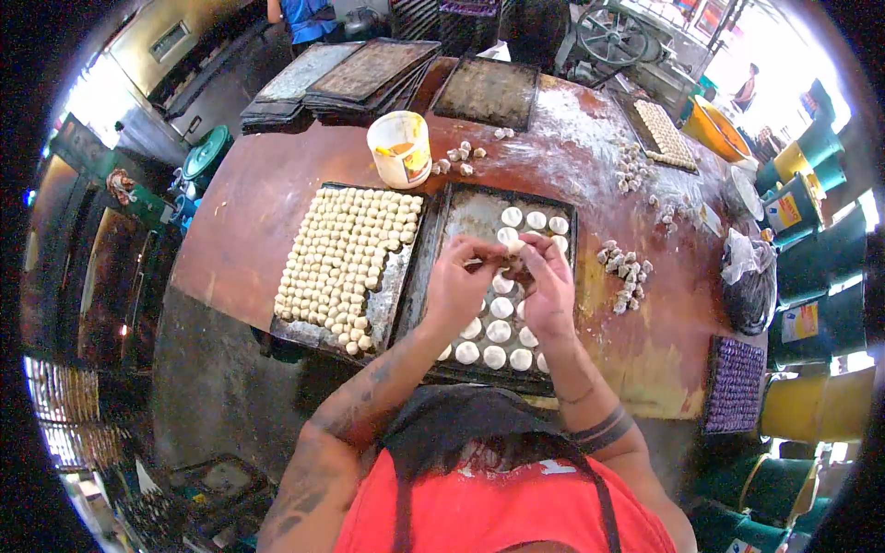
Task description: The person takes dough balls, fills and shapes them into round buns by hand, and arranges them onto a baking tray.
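My left hand (452, 278) and my right hand (550, 293) meet over a dark baking tray (464, 214). Between their fingertips is a small pale piece of dough (515, 247), pinched from both sides and partly covered by the fingers. Flat white dough rounds (499, 331) lie in rows on the tray below, some hidden by my hands and wrists. Left of it, a second tray (385, 297) carries many small dough balls (341, 240), packed close together, with bare metal along its right side.
A white bucket (400, 152) stands behind the trays. Floured dough lumps (627, 275) lie to the right, more near the bucket. Stacked trays (369, 74) sit at the back left. A black plastic bag (747, 286) and a tray of purple pieces (735, 385) line the right edge.
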Demonstrator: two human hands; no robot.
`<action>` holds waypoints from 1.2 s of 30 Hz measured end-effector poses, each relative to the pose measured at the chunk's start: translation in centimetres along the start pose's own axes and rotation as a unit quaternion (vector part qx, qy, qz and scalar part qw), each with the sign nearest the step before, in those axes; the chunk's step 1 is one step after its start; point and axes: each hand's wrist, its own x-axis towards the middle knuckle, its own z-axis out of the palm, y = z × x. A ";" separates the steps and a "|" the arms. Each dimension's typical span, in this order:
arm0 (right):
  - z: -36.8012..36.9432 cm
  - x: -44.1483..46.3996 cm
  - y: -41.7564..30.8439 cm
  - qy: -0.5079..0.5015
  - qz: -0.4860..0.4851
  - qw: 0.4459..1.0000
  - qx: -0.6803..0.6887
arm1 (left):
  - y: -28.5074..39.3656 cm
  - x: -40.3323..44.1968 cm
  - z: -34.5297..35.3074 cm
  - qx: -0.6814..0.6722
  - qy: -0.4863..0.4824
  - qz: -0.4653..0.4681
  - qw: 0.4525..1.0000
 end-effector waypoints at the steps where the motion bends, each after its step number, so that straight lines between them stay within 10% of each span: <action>1: -0.3 0.6 -0.1 0.000 -0.098 0.985 -0.138 | 0.9 -0.9 -0.1 0.059 -0.015 0.057 0.997; 5: 0.7 0.0 -1.4 -0.043 -0.290 0.818 -0.494 | 0.8 -0.2 0.5 -0.323 -0.001 -0.170 0.931; 16: -0.8 2.6 -1.7 -0.306 -0.284 0.750 -0.513 | -1.1 -0.2 -0.7 -0.455 -0.183 -0.282 0.825; 20: -2.0 1.9 1.9 -0.158 -0.224 0.843 -0.462 | -3.4 -0.6 0.6 -0.471 -0.170 -0.306 0.810; 23: -1.2 0.8 3.5 -0.121 -0.180 0.840 -0.497 | -3.7 -0.2 -0.8 -0.387 -0.082 -0.289 0.872; 25: -2.3 1.3 5.3 -0.077 -0.069 0.934 -0.342 | -4.6 -0.1 -1.2 -0.260 0.023 -0.192 0.946; 29: -4.4 3.7 7.8 -0.084 0.067 0.944 -0.313 | -5.6 -1.0 -2.5 0.174 -0.144 -0.066 0.972; 32: -4.7 4.7 9.3 -0.062 0.024 0.856 -0.512 | -9.8 -2.1 -3.1 0.253 -0.079 0.020 0.964; 36: -6.6 5.6 12.2 -0.135 -0.138 0.628 -0.754 | -9.6 -2.3 -5.6 0.239 -0.055 -0.084 0.966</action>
